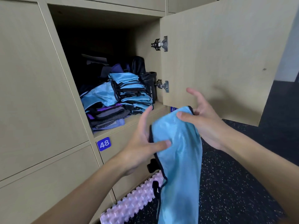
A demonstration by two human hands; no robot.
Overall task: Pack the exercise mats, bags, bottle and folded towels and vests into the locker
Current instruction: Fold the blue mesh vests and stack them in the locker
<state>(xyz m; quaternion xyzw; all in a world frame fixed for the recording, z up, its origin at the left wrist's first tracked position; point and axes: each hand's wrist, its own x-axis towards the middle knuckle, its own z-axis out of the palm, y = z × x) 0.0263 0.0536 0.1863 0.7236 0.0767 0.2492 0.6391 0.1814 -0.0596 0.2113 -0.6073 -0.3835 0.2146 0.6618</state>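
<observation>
While both hands held it up in front of the open locker compartment, a light-blue vest with black trim hung down in loose folds, outside the locker and just below the level of its shelf. The left hand pinched the vest's left edge, thumb pressed flat on the front of the cloth and the fingers behind it, the index finger stretched upward. The right hand pinched the top corner between the thumb and the fingers behind, while its upper fingers stood spread and slightly curled, clear of the fabric. Inside the compartment, a stack of folded blue vests sat near the front right, with another blue vest lying more loosely to its left on top of folded purple and grey towels. A black sport bottle stood upright against the right wall, just beside the stack, and a dark bag sat behind it. The locker door stood swung open to the right on two metal hinges. Below the compartment, a blue label reading 48 marked the next door down. A pink ridged exercise mat lay on the speckled dark floor at the foot of the lockers, partly hidden behind the hanging vest.
</observation>
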